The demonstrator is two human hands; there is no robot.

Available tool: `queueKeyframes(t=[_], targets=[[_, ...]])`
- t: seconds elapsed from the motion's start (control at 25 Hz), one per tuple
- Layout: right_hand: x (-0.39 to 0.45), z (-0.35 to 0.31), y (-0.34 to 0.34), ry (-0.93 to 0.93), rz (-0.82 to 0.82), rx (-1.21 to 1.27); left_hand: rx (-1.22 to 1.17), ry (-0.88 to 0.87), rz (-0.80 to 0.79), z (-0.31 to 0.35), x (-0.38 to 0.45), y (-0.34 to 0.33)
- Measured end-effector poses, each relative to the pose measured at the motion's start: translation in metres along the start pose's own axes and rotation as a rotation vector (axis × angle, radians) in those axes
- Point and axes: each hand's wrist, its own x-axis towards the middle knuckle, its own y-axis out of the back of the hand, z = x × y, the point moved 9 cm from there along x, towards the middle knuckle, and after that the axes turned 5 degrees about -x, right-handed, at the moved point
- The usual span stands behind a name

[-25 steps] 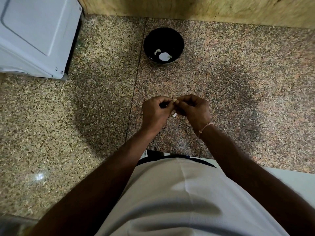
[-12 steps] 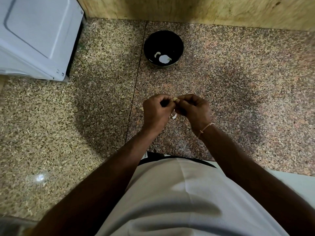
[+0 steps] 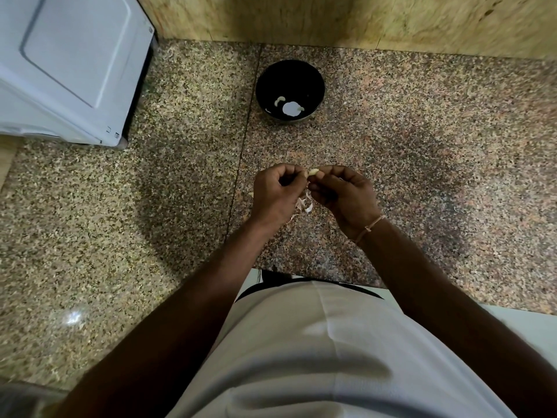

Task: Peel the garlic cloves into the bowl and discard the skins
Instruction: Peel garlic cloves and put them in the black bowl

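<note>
A pale garlic clove is pinched between the fingertips of my left hand and my right hand, held above the granite counter. Both hands have curled fingers and meet at the clove. Thin white garlic skins hang and lie just below the hands. A black bowl stands farther back, holding a peeled clove and a bright white spot whose nature I cannot tell.
A white appliance fills the back left corner. A yellowish stone wall runs along the back. The counter's front edge is against my white shirt.
My hands have shifted slightly; the clove shows more between the fingertips, and more loose skin is visible under the hands. The camera has tilted a little.
</note>
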Motion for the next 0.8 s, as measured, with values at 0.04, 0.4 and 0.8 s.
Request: queueKeyframes(t=[0.04,0.4,0.8], targets=[[0.000,-0.001,0.002,0.017,0.014,-0.018,-0.031,0.012,0.009,0.000,-0.002,0.000],[-0.002,-0.020,0.006,0.274,0.137,-0.408,-0.145,0.105,0.066,0.000,-0.009,0.001],[-0.001,-0.021,0.002,0.321,0.121,-0.471,-0.096,0.063,0.092,-0.002,-0.004,0.004]])
